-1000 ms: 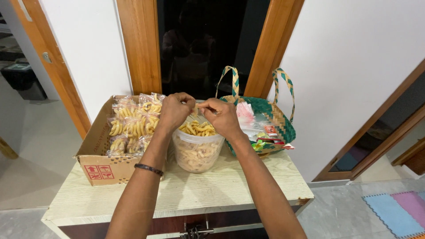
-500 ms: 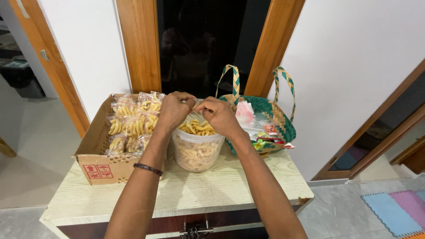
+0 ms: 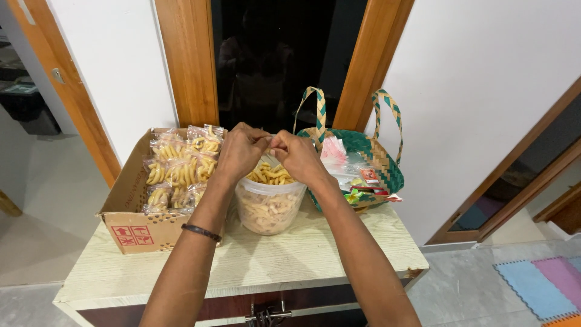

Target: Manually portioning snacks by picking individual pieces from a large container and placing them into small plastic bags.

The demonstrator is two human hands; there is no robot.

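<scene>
- Head view looks down on a pale wood-grain surface (image 3: 260, 266) set against a dark doorway with wooden frames.
- Landmark: a clear plastic tub (image 3: 269, 206) stands near the middle of the surface, filled above its rim with yellow curled snack pieces.
- Left hand (image 3: 241, 151) is directly above the tub, fingers curled together and pinched at the tips; a dark band sits on that forearm.
- Right hand (image 3: 296, 154) is likewise above the tub, fingers closed, fingertips meeting those of the left hand.
- Between the two sets of fingertips a small clear packet (image 3: 267, 150) is pinched; most of it is hidden by the fingers, so its contents cannot be told.
- Left of the tub, just beside it, an open cardboard box (image 3: 130, 227) holds sealed snack packets (image 3: 178, 169) of the same yellow pieces, stacked upright in rows.
- Right of the tub, touching or nearly touching it, a woven green and tan basket (image 3: 387, 172) with two upright handles holds clear bags and small coloured items.
- Below and right of the surface, coloured foam floor mats (image 3: 544, 287) lie on the grey floor.
</scene>
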